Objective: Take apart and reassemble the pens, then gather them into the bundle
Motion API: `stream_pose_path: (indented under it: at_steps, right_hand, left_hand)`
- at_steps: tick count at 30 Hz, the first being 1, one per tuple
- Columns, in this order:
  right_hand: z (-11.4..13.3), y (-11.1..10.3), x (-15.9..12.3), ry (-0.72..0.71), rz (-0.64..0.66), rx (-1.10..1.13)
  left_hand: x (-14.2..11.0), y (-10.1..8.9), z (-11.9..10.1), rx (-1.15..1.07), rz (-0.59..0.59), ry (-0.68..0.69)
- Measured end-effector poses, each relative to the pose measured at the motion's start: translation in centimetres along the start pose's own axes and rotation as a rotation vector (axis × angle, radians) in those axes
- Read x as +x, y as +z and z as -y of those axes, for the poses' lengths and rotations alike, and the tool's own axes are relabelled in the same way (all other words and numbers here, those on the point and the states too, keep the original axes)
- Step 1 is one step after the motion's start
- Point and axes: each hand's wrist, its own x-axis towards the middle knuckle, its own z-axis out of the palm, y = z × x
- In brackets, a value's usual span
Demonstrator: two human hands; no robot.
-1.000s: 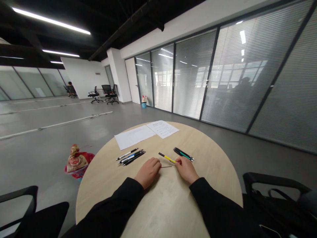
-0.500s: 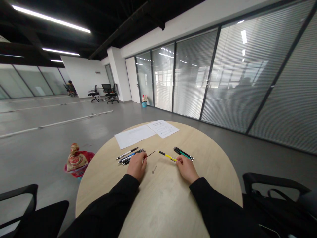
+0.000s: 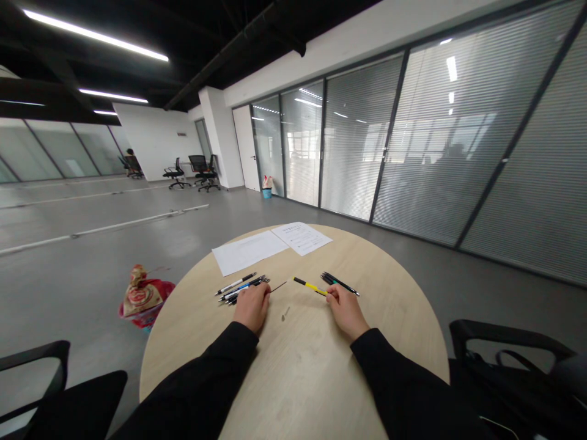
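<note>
My left hand (image 3: 251,307) is closed on a thin dark rod (image 3: 279,285) that looks like a pen refill, its far end pointing right. Beside and partly under that hand lies a bunch of pens (image 3: 236,283), white, black and blue. My right hand (image 3: 346,310) pinches a yellow pen (image 3: 312,286) with a black end, which points left toward the tip of the rod. A small gap separates the two. Just beyond the right fingers lie several dark pens (image 3: 338,281), with a bit of green showing.
Two printed paper sheets (image 3: 250,252) lie at the far side of the round wooden table (image 3: 302,379). A bin with a red bag (image 3: 147,296) stands on the floor at left. Black chairs (image 3: 509,342) flank the table. A small dark mark (image 3: 284,315) shows on the tabletop.
The yellow pen and the thin rod have shifted very slightly left. Less green shows among the pens by my right hand. Otherwise both hands stay in place.
</note>
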Motion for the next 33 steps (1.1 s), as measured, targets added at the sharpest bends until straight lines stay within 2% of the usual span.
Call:
stream_pose_path:
  at_steps: [15, 23, 26, 33]
  right_hand:
    - [0.4, -0.1, -0.1, -0.01, 0.014, 0.004]
    - [0.1, 0.0, 0.1, -0.032, -0.032, 0.002]
    - [-0.4, 0.2, 0.2, -0.028, -0.039, 0.033]
    - [-2.1, 1.2, 0.7, 0.037, -0.078, 0.237]
  left_hand:
    - [-0.1, 0.1, 0.0, 0.014, 0.004, 0.028]
    - [-0.1, 0.0, -0.1, 0.092, -0.005, 0.067]
    - [-0.2, 0.0, -0.2, 0.025, 0.017, 0.061]
    - [0.0, 0.2, 0.0, -0.303, 0.029, -0.038]
